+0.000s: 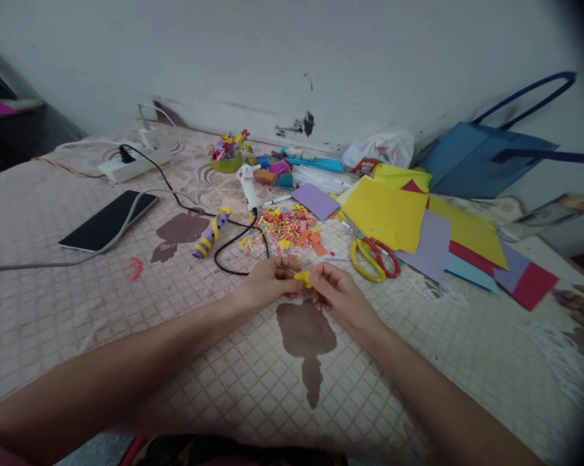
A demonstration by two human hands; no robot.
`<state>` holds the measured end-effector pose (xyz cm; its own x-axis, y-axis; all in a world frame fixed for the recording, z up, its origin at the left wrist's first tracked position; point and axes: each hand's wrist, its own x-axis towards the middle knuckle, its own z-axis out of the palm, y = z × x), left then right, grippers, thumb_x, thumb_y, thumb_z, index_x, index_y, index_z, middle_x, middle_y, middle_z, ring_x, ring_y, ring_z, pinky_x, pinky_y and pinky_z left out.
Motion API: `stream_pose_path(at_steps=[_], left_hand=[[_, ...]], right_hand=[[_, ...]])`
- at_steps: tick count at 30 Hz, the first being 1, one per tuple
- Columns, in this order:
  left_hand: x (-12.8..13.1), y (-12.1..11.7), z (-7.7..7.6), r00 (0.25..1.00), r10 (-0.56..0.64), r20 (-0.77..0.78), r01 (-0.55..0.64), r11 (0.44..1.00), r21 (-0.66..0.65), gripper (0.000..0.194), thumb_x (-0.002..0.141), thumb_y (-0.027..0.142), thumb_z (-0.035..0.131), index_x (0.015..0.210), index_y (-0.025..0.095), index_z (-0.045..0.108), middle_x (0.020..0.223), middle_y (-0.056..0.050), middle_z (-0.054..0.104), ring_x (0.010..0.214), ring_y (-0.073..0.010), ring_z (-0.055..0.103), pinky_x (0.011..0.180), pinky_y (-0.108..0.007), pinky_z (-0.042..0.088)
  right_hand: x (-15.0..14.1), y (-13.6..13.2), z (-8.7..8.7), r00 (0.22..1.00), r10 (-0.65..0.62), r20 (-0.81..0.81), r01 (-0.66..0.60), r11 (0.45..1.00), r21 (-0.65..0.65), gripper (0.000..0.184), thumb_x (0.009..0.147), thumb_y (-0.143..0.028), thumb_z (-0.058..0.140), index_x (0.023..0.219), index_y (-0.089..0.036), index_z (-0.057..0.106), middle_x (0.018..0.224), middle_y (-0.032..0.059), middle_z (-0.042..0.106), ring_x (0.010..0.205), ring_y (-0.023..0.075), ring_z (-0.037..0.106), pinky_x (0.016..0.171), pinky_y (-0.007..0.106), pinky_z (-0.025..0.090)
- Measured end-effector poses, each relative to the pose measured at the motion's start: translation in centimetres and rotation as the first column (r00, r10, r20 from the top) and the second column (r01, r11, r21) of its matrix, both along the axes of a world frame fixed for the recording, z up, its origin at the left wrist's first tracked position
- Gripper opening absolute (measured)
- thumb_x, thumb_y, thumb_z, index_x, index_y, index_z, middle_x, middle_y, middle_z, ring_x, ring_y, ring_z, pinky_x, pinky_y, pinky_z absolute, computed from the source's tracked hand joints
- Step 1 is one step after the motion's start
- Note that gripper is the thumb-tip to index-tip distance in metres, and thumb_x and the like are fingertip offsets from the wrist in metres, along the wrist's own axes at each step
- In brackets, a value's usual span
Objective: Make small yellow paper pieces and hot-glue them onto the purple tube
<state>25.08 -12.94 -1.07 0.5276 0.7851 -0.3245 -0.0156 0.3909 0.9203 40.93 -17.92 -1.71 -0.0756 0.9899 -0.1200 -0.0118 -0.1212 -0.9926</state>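
Between my two hands is a small yellow paper piece point(302, 278), held above the table in front of me. My left hand point(271, 279) pinches its left end, and my right hand point(335, 288) grips the right end with closed fingertips. The fingers partly cover the piece, so its full shape is hidden. Just beyond lies a heap of tiny coloured paper scraps point(287, 226). Scissors point(375, 259) with yellow and red handles rest to the right of my right hand. A purple roll with a yellow spiral strip point(212, 234) lies to the left.
A white glue gun point(247, 186) stands behind the scraps, its black cord looping toward a power strip point(134, 163). A dark phone-like slab point(108, 221) lies left. Coloured sheets point(384, 210) spread at right, before a blue bag point(486, 158). A green bowl point(226, 164) holds colourful pieces.
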Motion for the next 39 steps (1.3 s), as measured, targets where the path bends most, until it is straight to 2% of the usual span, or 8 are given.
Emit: stream_pose_path(at_steps=[4,11,14,19,24,27,29,39], left_hand=[[0.0,0.0,-0.4,0.999,-0.034,0.036,0.034,0.999,0.0,0.031,0.066,0.007,0.069,0.092,0.012,0.052,0.066,0.002,0.063,0.055,-0.006,0.057,0.057,-0.019,0.045],[-0.1,0.2,-0.1,0.986,-0.157,0.056,0.154,0.987,0.053,0.025,0.065,0.013,0.073,0.085,0.01,0.058,0.07,-0.001,0.065,0.061,-0.0069,0.059,0.061,-0.02,0.044],[-0.1,0.1,-0.2,0.99,-0.114,0.079,0.112,0.993,0.025,0.029,0.064,0.013,0.074,0.086,0.011,0.057,0.071,-0.001,0.065,0.061,-0.0074,0.059,0.061,-0.021,0.044],[-0.2,0.0,-0.4,0.996,-0.049,0.078,0.047,0.999,0.018,0.033,0.064,0.012,0.074,0.092,0.012,0.055,0.071,0.0,0.064,0.06,-0.0073,0.059,0.062,-0.021,0.045],[-0.5,0.4,0.5,0.981,-0.188,0.038,0.184,0.98,0.081,0.028,0.064,0.017,0.075,0.086,0.012,0.058,0.075,-0.001,0.065,0.066,-0.0078,0.059,0.062,-0.02,0.042],[-0.7,0.9,0.8,0.968,-0.247,0.035,0.244,0.966,0.086,0.025,0.07,0.027,0.072,0.085,0.013,0.06,0.074,-0.001,0.065,0.065,-0.0079,0.058,0.064,-0.021,0.043],[-0.8,1.1,0.8,0.971,-0.238,0.025,0.236,0.969,0.078,0.023,0.073,0.031,0.069,0.083,0.013,0.06,0.071,0.0,0.064,0.061,-0.0074,0.057,0.062,-0.021,0.043],[-0.5,1.0,0.2,0.997,-0.08,-0.002,0.08,0.989,0.121,0.016,0.072,0.021,0.068,0.082,0.012,0.058,0.067,0.0,0.063,0.058,-0.0076,0.058,0.061,-0.021,0.045]], right_hand=[[0.1,0.0,-0.2,0.999,-0.012,0.053,0.012,1.0,-0.003,0.026,0.077,-0.041,0.066,0.071,-0.019,0.053,0.062,-0.004,0.052,0.049,0.0075,0.042,0.043,0.02,0.033],[0.2,0.0,0.6,1.0,0.012,-0.023,-0.014,0.996,-0.087,0.026,0.075,-0.038,0.068,0.067,-0.018,0.053,0.055,-0.0049,0.051,0.046,0.0063,0.039,0.042,0.02,0.029],[0.1,0.0,0.7,0.996,0.012,-0.092,-0.024,0.991,-0.129,0.029,0.075,-0.042,0.067,0.067,-0.018,0.053,0.055,-0.0053,0.05,0.044,0.0058,0.04,0.04,0.019,0.028],[0.0,-0.1,0.3,0.993,0.011,-0.115,-0.021,0.996,-0.085,0.027,0.075,-0.041,0.068,0.071,-0.019,0.054,0.061,-0.0042,0.054,0.048,0.0064,0.043,0.043,0.019,0.033],[0.3,0.0,0.4,0.995,0.036,-0.089,-0.048,0.99,-0.132,0.026,0.072,-0.038,0.07,0.07,-0.019,0.053,0.062,-0.0041,0.056,0.047,0.006,0.042,0.043,0.019,0.032],[0.5,0.2,0.6,0.993,0.068,-0.099,-0.083,0.983,-0.164,0.027,0.071,-0.038,0.071,0.07,-0.019,0.052,0.058,-0.0058,0.051,0.046,0.0058,0.042,0.043,0.019,0.033],[0.6,0.2,0.7,0.991,0.091,-0.1,-0.107,0.98,-0.168,0.027,0.071,-0.037,0.072,0.069,-0.019,0.052,0.058,-0.0063,0.05,0.046,0.0058,0.043,0.044,0.019,0.034],[0.6,0.3,0.5,0.985,0.069,-0.16,-0.091,0.986,-0.141,0.029,0.072,-0.043,0.07,0.073,-0.017,0.057,0.063,-0.003,0.054,0.051,0.0065,0.046,0.045,0.019,0.038]])
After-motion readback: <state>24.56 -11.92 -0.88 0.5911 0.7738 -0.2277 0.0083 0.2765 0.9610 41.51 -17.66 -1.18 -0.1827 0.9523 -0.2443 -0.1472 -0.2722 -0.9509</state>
